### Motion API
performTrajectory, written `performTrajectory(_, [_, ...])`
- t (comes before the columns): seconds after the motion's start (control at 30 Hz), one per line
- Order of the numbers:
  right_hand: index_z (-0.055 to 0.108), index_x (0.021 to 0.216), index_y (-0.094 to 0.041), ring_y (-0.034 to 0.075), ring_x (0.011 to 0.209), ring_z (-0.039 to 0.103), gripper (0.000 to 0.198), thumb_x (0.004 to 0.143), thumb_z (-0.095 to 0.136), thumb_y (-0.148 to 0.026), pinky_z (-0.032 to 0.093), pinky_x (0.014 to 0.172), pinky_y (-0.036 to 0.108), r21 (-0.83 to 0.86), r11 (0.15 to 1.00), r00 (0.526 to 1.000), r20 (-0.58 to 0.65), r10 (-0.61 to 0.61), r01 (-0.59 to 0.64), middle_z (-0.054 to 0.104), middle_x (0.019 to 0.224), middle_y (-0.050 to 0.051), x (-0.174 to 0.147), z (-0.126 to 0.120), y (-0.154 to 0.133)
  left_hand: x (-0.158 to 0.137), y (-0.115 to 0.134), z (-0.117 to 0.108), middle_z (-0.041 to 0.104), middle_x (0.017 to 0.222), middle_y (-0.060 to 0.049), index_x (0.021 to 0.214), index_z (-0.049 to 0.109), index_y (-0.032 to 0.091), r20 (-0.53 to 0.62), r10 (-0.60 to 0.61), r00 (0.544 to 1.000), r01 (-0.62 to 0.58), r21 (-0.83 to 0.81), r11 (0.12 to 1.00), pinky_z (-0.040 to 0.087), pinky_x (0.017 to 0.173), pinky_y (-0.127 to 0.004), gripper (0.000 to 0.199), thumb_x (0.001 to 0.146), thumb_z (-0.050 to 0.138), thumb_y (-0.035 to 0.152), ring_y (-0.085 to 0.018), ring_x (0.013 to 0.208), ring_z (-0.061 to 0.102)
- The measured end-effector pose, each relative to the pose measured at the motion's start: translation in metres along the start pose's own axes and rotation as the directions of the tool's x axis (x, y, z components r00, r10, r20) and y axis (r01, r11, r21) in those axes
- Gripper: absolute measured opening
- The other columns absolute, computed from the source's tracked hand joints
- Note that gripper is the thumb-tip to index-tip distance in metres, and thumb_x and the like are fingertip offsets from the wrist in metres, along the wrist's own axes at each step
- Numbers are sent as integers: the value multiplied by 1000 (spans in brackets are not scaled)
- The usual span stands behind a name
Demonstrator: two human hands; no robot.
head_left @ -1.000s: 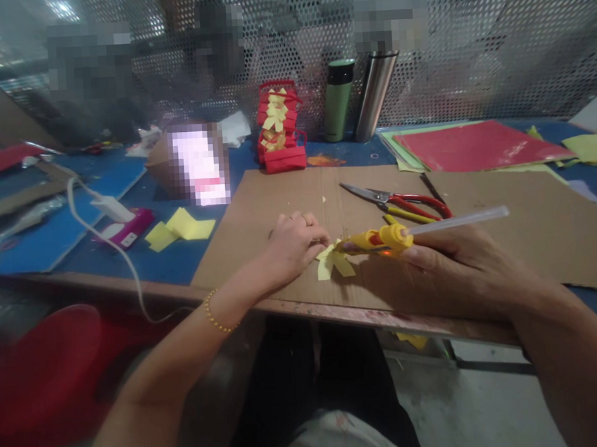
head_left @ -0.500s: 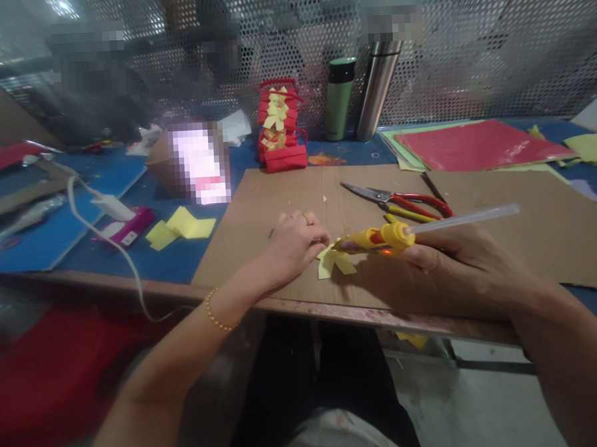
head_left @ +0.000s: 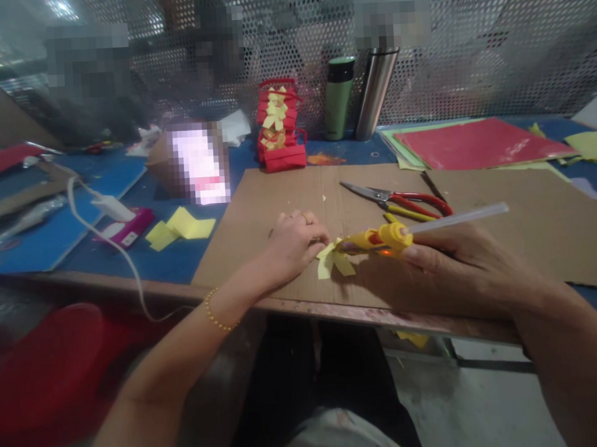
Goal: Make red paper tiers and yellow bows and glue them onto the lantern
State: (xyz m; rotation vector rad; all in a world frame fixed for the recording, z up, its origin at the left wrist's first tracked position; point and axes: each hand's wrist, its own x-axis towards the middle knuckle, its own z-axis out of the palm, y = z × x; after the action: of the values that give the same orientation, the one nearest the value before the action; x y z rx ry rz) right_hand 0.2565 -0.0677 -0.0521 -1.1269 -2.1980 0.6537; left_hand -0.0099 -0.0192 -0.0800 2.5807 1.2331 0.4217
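My right hand [head_left: 445,259] is wrapped round a yellow hot glue gun [head_left: 379,238], with a clear glue stick [head_left: 461,218] poking out of its back end. The gun's nozzle points left, right at a pale yellow paper bow [head_left: 335,265] lying on the cardboard sheet [head_left: 267,205]. My left hand [head_left: 295,245] rests on the cardboard, fingers curled, thumb and fingertips pinching the bow's left edge. Fingers cover that part of the bow. Red-handled scissors [head_left: 397,198] lie just beyond the gun, beside a yellow-handled tool [head_left: 402,211].
Red paper boxes with yellow bows [head_left: 279,128] stand at the back near a green bottle [head_left: 340,98] and a steel flask [head_left: 378,92]. Red sheets [head_left: 479,144] lie back right. Yellow paper pieces [head_left: 181,227], a purple power strip [head_left: 133,227] and a white cable [head_left: 93,227] are left.
The glue gun's rear end and stick have shifted slightly left. My left hand stays at the bow, which has barely moved.
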Motion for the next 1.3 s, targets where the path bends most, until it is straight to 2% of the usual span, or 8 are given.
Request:
performTrajectory(0.33, [67,67,-22,15,51,49,62,100,49,-70,39,50,29,-43,999,1000,-19,1,-2,56,55,-1,-1,0,1,0,-1,0,71,107,-6,96,72,21,-12,-4,1000,4,-3,1000,33,92,-42,20,102,53,21,-24,104,59])
performTrajectory(0.5, [71,71,-22,17,53,54,67,98,45,-77,39,48,29,-36,999,1000,-15,14,-15,60,58,0,0,-1,1,0,1,-2,71,106,-6,97,70,20,-3,-22,1000,22,-10,1000,33,93,-41,23,102,48,18,-24,103,58])
performTrajectory(0.6, [61,61,-22,15,49,46,68,98,46,-77,35,47,29,-58,998,1000,-25,10,-12,50,53,-2,0,-2,2,-1,3,-4,71,105,-6,97,71,20,-2,-37,999,37,-28,999,34,94,-42,26,104,46,21,-24,103,58])
performTrajectory(0.7, [52,56,-22,13,48,41,69,97,46,-77,32,46,29,-57,998,999,-27,25,-27,43,53,-3,-1,-2,4,-3,5,-6,70,106,-6,102,74,21,22,-33,999,34,-66,997,35,97,-43,23,102,57,36,-25,104,58])
performTrajectory(0.83, [61,63,-21,15,51,45,63,98,48,-72,34,49,29,-67,996,998,-4,62,-62,49,56,-1,-3,-3,6,-5,6,-8,65,112,-7,116,75,23,91,-14,996,22,-89,996,37,101,-45,37,89,75,47,-27,107,56])
performTrajectory(1.0, [56,58,-22,15,50,44,66,97,47,-75,34,50,31,-102,993,998,-37,53,-56,45,53,-1,-4,-5,4,-6,7,-9,64,113,-7,114,72,21,98,-12,995,18,-61,998,38,100,-45,27,93,67,36,-27,106,55])
performTrajectory(1.13, [64,65,-22,17,52,48,64,98,47,-74,38,55,31,-110,993,999,-41,31,-35,49,55,-1,-5,-6,6,-7,7,-10,64,113,-7,110,70,21,91,-20,996,25,-46,999,37,98,-45,22,95,64,35,-27,106,55])
performTrajectory(1.3, [68,71,-21,15,50,45,62,101,47,-72,33,51,30,-119,993,997,-75,-16,7,46,54,-2,-7,-7,10,-6,7,-10,64,111,-7,106,69,20,94,-27,995,31,-41,999,36,98,-44,19,94,64,35,-26,104,55])
